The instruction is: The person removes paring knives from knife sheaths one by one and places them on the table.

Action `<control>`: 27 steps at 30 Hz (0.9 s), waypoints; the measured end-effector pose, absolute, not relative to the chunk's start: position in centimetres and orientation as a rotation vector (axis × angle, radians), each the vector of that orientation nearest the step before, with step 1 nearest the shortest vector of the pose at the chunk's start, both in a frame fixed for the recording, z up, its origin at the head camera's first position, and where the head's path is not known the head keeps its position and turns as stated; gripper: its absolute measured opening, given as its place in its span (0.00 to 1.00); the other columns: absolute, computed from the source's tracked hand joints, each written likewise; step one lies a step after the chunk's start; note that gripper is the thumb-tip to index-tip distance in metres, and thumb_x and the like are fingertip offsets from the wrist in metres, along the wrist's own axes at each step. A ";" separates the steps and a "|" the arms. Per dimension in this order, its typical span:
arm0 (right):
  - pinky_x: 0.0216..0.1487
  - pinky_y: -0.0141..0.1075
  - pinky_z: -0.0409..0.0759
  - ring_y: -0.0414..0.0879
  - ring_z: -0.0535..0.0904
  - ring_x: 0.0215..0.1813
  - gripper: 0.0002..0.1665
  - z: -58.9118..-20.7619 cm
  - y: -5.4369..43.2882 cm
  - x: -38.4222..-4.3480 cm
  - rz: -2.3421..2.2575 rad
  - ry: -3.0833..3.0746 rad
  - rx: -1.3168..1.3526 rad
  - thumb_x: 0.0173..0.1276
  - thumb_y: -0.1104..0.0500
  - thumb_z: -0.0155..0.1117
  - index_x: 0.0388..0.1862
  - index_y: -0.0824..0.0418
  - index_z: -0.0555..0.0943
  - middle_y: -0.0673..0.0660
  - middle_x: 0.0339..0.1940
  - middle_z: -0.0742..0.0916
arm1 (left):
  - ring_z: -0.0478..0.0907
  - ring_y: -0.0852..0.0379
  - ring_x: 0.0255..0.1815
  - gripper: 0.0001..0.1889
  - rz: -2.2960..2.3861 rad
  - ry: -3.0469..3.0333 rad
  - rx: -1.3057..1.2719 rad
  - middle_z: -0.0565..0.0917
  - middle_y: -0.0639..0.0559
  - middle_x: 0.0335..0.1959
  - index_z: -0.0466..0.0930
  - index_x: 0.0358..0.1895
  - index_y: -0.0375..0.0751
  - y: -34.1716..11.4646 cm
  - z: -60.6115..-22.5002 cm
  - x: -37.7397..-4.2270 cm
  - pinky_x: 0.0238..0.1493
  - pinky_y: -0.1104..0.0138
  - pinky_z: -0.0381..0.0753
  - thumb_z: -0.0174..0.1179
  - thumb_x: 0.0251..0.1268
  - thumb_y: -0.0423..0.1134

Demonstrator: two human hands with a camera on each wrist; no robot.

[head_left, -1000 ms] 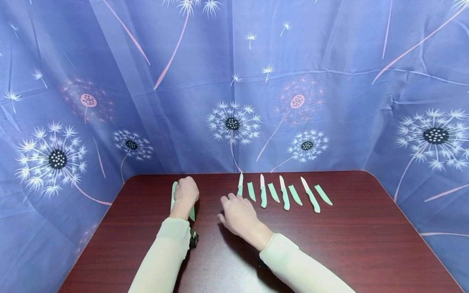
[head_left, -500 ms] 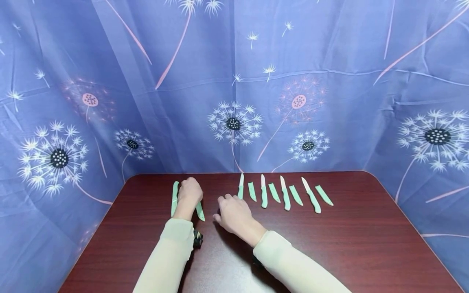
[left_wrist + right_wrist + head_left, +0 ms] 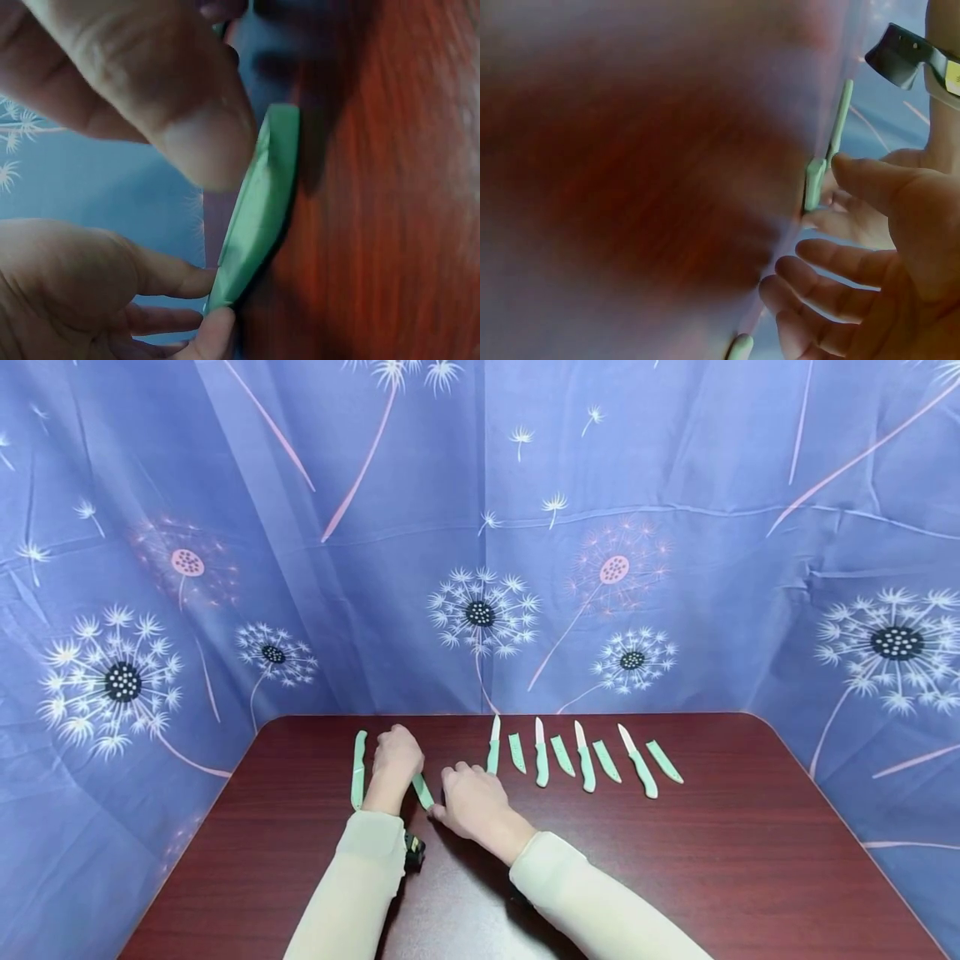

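Note:
My left hand (image 3: pixel 397 760) pinches one end of a mint-green knife sheath (image 3: pixel 423 791) between thumb and fingers. In the left wrist view that sheath (image 3: pixel 259 202) lies slantwise on or just above the tabletop. My right hand (image 3: pixel 476 802) is beside its near tip, fingers spread and slightly bent. The right thumb overlaps the sheath's edge from this angle; I cannot tell whether they touch. A sheathed knife (image 3: pixel 359 772) with a green handle lies left of my left hand. A bare-bladed paring knife (image 3: pixel 492 756) lies just beyond my right hand, its handle end partly covered.
On the right lie more bare-bladed knives (image 3: pixel 542 760) in a row, alternating with green sheaths (image 3: pixel 561 756). The dark red-brown table (image 3: pixel 712 860) ends at a blue dandelion-print curtain (image 3: pixel 375 568). Small black cameras (image 3: pixel 900 56) sit on the wrists.
My left hand has moved right, bringing the sheath away from the sheathed knife toward the right hand. The right hand has shifted slightly left.

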State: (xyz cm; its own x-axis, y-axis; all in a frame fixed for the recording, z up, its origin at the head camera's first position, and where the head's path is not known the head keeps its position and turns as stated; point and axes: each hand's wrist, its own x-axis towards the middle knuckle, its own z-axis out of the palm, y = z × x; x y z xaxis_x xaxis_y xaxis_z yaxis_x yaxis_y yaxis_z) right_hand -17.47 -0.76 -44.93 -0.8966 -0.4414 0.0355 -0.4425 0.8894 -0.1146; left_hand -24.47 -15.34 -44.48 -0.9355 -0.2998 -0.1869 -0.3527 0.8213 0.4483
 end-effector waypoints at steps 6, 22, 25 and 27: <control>0.49 0.47 0.85 0.54 0.84 0.48 0.29 -44.8 -1.4 -17.5 0.171 -3.056 0.715 0.67 0.34 0.73 0.48 0.57 0.85 0.55 0.46 0.86 | 0.82 0.29 0.50 0.33 0.790 2.861 -0.533 0.72 0.18 0.59 0.58 0.75 0.18 -14.4 -44.5 -24.4 0.48 0.46 0.85 0.60 0.74 0.31; 0.45 0.47 0.86 0.53 0.83 0.44 0.15 -45.2 -1.4 -18.2 0.169 -3.056 0.713 0.67 0.47 0.75 0.42 0.55 0.84 0.53 0.41 0.84 | 0.81 0.27 0.54 0.34 0.770 2.857 -0.498 0.72 0.18 0.60 0.60 0.75 0.21 -13.7 -44.6 -24.0 0.52 0.44 0.84 0.63 0.73 0.33; 0.45 0.46 0.86 0.52 0.83 0.45 0.15 -45.3 -1.3 -18.4 0.175 -3.074 0.696 0.67 0.48 0.75 0.42 0.55 0.84 0.53 0.41 0.84 | 0.80 0.28 0.53 0.32 0.753 2.876 -0.452 0.72 0.19 0.61 0.64 0.74 0.23 -14.0 -44.6 -23.7 0.51 0.44 0.84 0.62 0.72 0.33; 0.45 0.46 0.86 0.52 0.83 0.45 0.15 -45.2 -1.2 -18.4 0.190 -3.083 0.688 0.67 0.48 0.75 0.41 0.56 0.83 0.53 0.41 0.85 | 0.80 0.28 0.53 0.29 0.745 2.888 -0.413 0.72 0.20 0.62 0.68 0.72 0.25 -14.2 -44.5 -23.4 0.50 0.45 0.83 0.62 0.72 0.33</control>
State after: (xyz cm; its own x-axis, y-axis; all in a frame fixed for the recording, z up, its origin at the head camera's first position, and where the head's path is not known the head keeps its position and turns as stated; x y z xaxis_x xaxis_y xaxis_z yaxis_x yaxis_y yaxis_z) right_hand -18.42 -1.21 -45.23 -0.9053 -0.4248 0.0037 -0.4221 0.8983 -0.1221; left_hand -23.42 -14.21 -44.50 -0.9539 -0.2299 -0.1928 -0.2945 0.8405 0.4547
